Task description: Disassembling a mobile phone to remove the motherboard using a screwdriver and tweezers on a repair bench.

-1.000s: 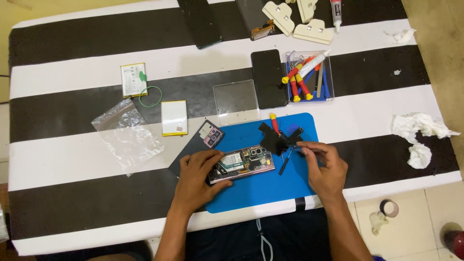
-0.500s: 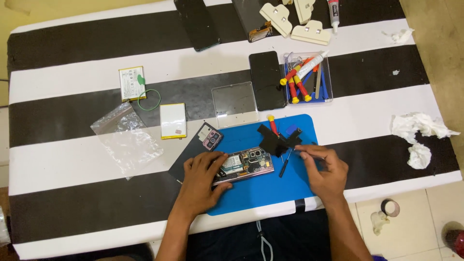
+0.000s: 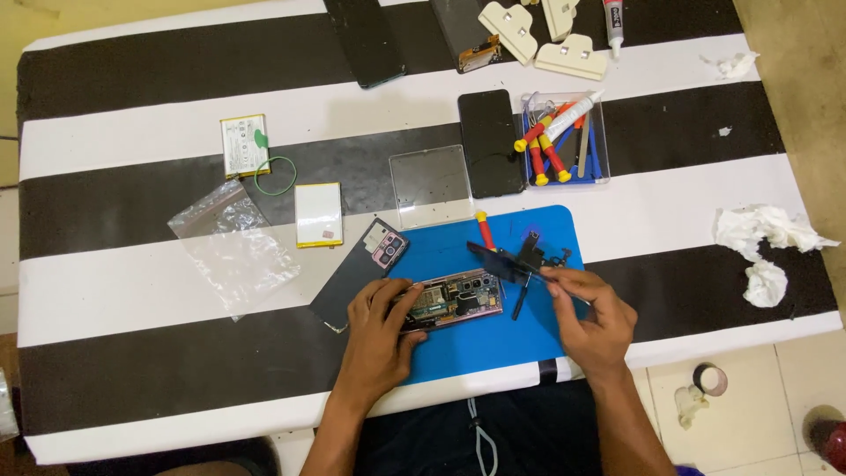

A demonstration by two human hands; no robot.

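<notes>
**Opened phone under my left hand, dark part pinched in my right**

Opened smartphone with its back off and its circuit boards and camera modules bare lies on the blue rubber work mat, near the mat's left half, long side running left to right. From the head camera, the only view, my left hand rests on the phone's left end, fingers curled over its edge and pressing it down on the mat; the grip is closed around that end. My right hand hovers just right of the phone, thumb and fingertips pinched together on a thin dark flat part that sticks up and to the left above the mat. I cannot tell exactly what that part is.

Just beside the phone on the left, half on the mat, lies the dark back cover with a camera cut-out. A red-handled screwdriver lies on the mat's upper edge. Further up the black-and-white striped table stand a clear plastic square, a black phone lying face down and a clear tray of red and yellow tools. To the left are a yellow-edged white battery, a clear zip bag and a green ring. Crumpled white tissue lies well apart at the right.
</notes>
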